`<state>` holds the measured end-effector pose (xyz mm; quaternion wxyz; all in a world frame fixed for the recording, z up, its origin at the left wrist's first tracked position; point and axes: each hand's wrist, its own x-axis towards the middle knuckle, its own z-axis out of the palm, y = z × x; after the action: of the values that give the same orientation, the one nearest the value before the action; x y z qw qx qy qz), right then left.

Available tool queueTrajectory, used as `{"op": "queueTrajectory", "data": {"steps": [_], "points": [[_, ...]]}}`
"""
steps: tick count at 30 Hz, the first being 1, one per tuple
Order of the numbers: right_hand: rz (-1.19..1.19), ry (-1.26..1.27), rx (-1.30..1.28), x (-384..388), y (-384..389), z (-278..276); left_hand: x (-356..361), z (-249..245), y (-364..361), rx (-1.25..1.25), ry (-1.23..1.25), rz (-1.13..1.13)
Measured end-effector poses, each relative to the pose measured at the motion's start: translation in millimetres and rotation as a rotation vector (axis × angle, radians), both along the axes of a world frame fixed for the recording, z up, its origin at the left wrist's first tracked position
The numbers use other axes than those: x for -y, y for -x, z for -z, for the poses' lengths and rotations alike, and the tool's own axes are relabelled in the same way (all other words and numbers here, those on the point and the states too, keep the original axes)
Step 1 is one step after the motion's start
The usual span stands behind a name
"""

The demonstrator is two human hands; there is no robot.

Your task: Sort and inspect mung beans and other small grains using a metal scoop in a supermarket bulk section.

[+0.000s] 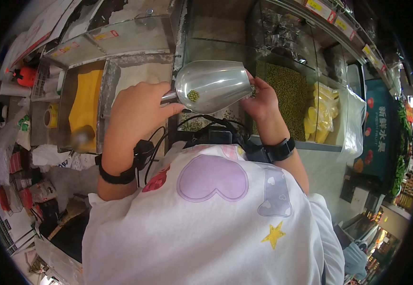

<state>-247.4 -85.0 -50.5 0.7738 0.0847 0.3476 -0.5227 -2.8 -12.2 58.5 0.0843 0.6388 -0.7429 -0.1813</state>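
A shiny metal scoop [218,83] is held level above the bins. My left hand [142,109] is closed round its short handle. A small clump of green beans [193,96] shows in the scoop near the handle end. At the wide mouth is my right hand [263,100], its fingers curled by the rim, with a few small pale bits between them that I cannot identify. Beneath the scoop, a bin holds pale grains mixed with green ones [192,124], partly hidden by the scoop and black cables.
To the right are a bin of green beans [282,92] and yellow packets [321,114]. White powder [142,76] and a yellow-filled bin [85,99] lie on the left. Glass dividers [216,47] stand behind the scoop. Black cables [211,118] hang near my wrists.
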Motion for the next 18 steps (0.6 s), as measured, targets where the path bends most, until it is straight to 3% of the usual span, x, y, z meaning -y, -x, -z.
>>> {"op": "queueTrajectory", "data": {"steps": [7, 10, 12, 13, 17, 18], "points": [[-0.095, 0.098, 0.008, 2.6, 4.9, 4.3, -2.6, 11.2, -16.5, -0.015, -0.03, -0.066], [0.054, 0.025, 0.058, 0.9, 1.2, -6.5, -5.0, 13.4, -23.5, -0.07, 0.007, -0.11], [0.101, 0.212, 0.543, 2.3, 16.5, 14.6, -7.0, 13.2, -24.8, -0.127, 0.04, -0.135], [-0.07, 0.389, 0.76, 8.3, 20.6, 20.0, -7.7, 12.7, -25.3, -0.131, 0.059, -0.135], [0.006, 0.314, 0.527, 7.1, 16.1, 2.8, -7.9, 7.9, -29.2, -0.187, -0.011, -0.087], [0.039, 0.237, 0.36, 5.4, 8.5, -5.5, -8.0, 4.9, -28.5, -0.186, -0.011, -0.09]]}}
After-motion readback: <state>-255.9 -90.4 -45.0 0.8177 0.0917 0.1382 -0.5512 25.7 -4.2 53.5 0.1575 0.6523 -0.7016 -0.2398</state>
